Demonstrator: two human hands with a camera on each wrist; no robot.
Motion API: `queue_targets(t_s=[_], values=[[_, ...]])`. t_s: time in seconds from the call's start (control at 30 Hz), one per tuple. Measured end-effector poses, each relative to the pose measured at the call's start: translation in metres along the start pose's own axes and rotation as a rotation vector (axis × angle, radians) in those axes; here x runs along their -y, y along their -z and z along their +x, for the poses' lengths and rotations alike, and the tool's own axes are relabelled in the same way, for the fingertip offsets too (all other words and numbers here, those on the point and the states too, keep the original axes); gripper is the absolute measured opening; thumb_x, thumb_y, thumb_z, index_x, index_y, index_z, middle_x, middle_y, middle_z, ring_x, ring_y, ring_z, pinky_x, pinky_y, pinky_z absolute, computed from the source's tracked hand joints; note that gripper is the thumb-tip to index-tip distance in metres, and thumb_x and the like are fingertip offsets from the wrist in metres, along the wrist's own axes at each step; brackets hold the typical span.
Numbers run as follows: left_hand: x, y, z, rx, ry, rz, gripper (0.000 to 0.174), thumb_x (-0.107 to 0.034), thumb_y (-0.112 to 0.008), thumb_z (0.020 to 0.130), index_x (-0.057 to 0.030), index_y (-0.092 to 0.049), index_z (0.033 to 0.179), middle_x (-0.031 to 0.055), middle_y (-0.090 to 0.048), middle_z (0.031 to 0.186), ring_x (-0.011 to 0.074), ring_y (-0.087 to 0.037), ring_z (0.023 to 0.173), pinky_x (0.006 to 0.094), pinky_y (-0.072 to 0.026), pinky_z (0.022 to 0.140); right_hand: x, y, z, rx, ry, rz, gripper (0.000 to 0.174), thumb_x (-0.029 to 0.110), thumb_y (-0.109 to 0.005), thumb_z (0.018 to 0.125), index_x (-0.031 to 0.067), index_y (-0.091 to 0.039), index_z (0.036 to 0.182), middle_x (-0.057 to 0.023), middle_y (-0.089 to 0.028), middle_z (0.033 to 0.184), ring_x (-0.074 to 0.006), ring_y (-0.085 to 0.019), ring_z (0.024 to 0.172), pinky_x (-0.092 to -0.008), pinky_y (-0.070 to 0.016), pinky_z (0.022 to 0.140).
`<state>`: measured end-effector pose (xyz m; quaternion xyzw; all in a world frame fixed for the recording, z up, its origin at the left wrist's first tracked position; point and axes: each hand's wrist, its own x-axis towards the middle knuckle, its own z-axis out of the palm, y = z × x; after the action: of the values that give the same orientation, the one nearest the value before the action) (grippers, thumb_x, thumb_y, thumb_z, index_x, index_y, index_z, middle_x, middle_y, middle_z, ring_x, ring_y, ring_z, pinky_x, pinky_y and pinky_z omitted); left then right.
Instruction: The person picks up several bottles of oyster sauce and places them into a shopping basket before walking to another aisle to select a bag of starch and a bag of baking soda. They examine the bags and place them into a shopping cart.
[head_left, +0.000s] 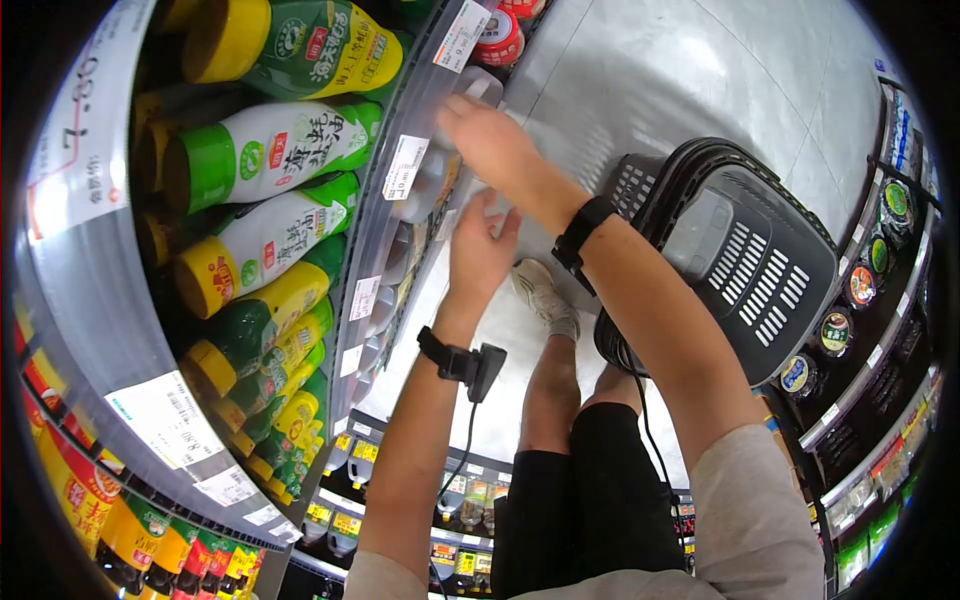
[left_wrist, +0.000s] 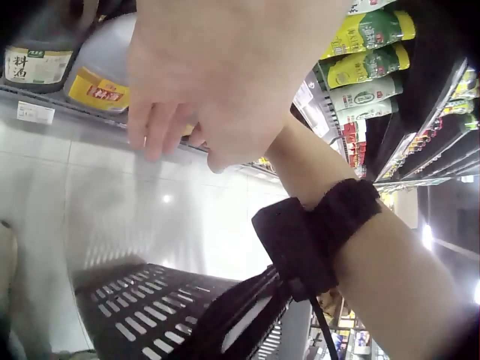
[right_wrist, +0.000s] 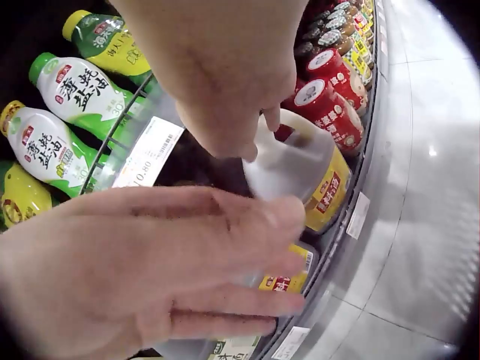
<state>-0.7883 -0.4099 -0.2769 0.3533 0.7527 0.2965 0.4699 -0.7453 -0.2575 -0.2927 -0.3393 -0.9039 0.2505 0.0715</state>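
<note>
My right hand [head_left: 500, 150] reaches down to the lower shelf, fingers curled at the top of a translucent plastic jug [right_wrist: 296, 180] with a yellow label. The jug leans on the shelf in the right wrist view; part of its top is hidden behind my fingers. Below it, my left hand [right_wrist: 157, 262] is held near the jug with fingers straight and apart, holding nothing. Another yellow-labelled jug [right_wrist: 289, 279] is partly covered by the left fingers. In the left wrist view, the left hand [left_wrist: 217, 67] hides much of the right hand.
Bottles of oyster sauce [head_left: 290, 150] line the shelf above, behind a rail with price tags [head_left: 405, 168]. Red-capped containers [right_wrist: 330, 109] stand beside the jug. A grey shopping basket [head_left: 745, 270] is on the floor to the right. Cup-shaped packages [head_left: 838, 332] fill the opposite shelf.
</note>
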Motion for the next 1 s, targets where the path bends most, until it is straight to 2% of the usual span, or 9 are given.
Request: queue_targets(t_s=[0.03,0.1,0.23,0.4,0.43,0.57,0.73,0.8,1.0], values=[[-0.006,-0.001,-0.008,0.042,0.034,-0.007,0.037,-0.004,-0.069,0.093,0.0048,-0.055,0.126,0.0184,-0.066,0.121,0.0243,-0.072,0.099,0.0312,-0.0569,0.083,0.0,-0.004,0.0,-0.101,0.025,0.034,0.047,0.007,-0.067,0.081,0.0045,-0.055,0.127,-0.0125,-0.059,0.129,-0.0292,-0.062,0.118,-0.0378,-0.0586,0.087],[-0.009,-0.008,-0.023,0.124,0.033,-0.078,0.045,-0.019,-0.073,0.092,0.0033,-0.057,0.128,0.0203,-0.068,0.119,0.0274,-0.071,0.098,0.0347,-0.0566,0.081,-0.003,-0.008,-0.006,-0.294,0.073,0.098,0.055,0.008,-0.068,0.082,0.0056,-0.052,0.135,-0.0142,-0.057,0.138,-0.0304,-0.062,0.12,-0.0392,-0.0583,0.089],[-0.016,-0.036,-0.051,0.333,0.06,-0.164,0.062,-0.034,-0.08,0.088,-0.0006,-0.054,0.134,0.0209,-0.067,0.121,0.0291,-0.07,0.104,0.0376,-0.0564,0.084,-0.006,0.024,-0.052,0.051,-0.185,0.273,0.053,0.011,-0.066,0.088,0.0073,-0.05,0.139,-0.0162,-0.059,0.136,-0.0342,-0.064,0.115,-0.0417,-0.0567,0.09],[-0.04,-0.088,-0.072,0.652,0.051,-0.088,0.085,-0.048,-0.075,0.089,-0.0024,-0.037,0.149,0.0248,-0.06,0.133,0.0396,-0.061,0.122,0.0453,-0.05,0.1,-0.036,0.095,-0.157,0.054,-0.212,0.332,0.043,0.012,-0.068,0.089,0.0054,-0.058,0.129,-0.0167,-0.063,0.13,-0.0355,-0.064,0.111,-0.0437,-0.0554,0.087],[-0.049,-0.096,-0.076,0.66,0.017,-0.098,0.085,-0.042,-0.072,0.093,-0.001,-0.028,0.153,0.0257,-0.058,0.136,0.043,-0.056,0.128,0.0453,-0.0472,0.104,-0.04,0.108,-0.182,0.029,-0.249,0.338,0.04,0.012,-0.068,0.089,0.0049,-0.059,0.127,-0.0162,-0.063,0.13,-0.0354,-0.064,0.111,-0.0435,-0.055,0.089],[-0.048,-0.138,-0.09,0.428,-0.133,-0.165,0.078,-0.031,-0.066,0.098,0.0006,-0.024,0.155,0.0267,-0.057,0.138,0.0371,-0.056,0.131,0.0422,-0.0461,0.106,-0.054,0.146,-0.266,-0.16,-0.324,0.25,0.034,0.013,-0.069,0.089,0.0024,-0.063,0.12,-0.015,-0.063,0.129,-0.0367,-0.063,0.112,-0.0432,-0.0539,0.092],[-0.104,-0.196,-0.065,0.601,-0.109,-0.13,0.07,-0.028,-0.063,0.101,0.0013,-0.028,0.154,0.0248,-0.061,0.132,0.0327,-0.062,0.122,0.0385,-0.0474,0.102,-0.07,0.16,-0.36,-0.197,-0.615,0.158,0.048,0.019,-0.072,0.09,0.0021,-0.058,0.133,-0.021,-0.057,0.137,-0.0406,-0.06,0.119,-0.0447,-0.0509,0.099],[-0.128,-0.228,-0.057,0.674,-0.098,-0.029,0.067,-0.027,-0.062,0.102,-0.0014,-0.029,0.154,0.0216,-0.061,0.133,0.0277,-0.06,0.123,0.0363,-0.0464,0.103,-0.076,0.161,-0.395,-0.181,-0.733,0.32,0.061,0.025,-0.071,0.092,0.0001,-0.049,0.142,-0.025,-0.054,0.141,-0.0434,-0.058,0.121,-0.0449,-0.0494,0.101],[-0.172,-0.334,-0.07,0.635,-0.196,0.232,0.076,-0.037,-0.064,0.098,0.0045,-0.029,0.152,0.032,-0.063,0.123,0.0422,-0.063,0.116,0.0439,-0.0485,0.098,-0.086,0.191,-0.474,-0.158,-0.915,0.401,0.068,0.03,-0.069,0.092,-0.0028,-0.043,0.145,-0.0276,-0.054,0.139,-0.0427,-0.063,0.111,-0.0462,-0.0527,0.093]])
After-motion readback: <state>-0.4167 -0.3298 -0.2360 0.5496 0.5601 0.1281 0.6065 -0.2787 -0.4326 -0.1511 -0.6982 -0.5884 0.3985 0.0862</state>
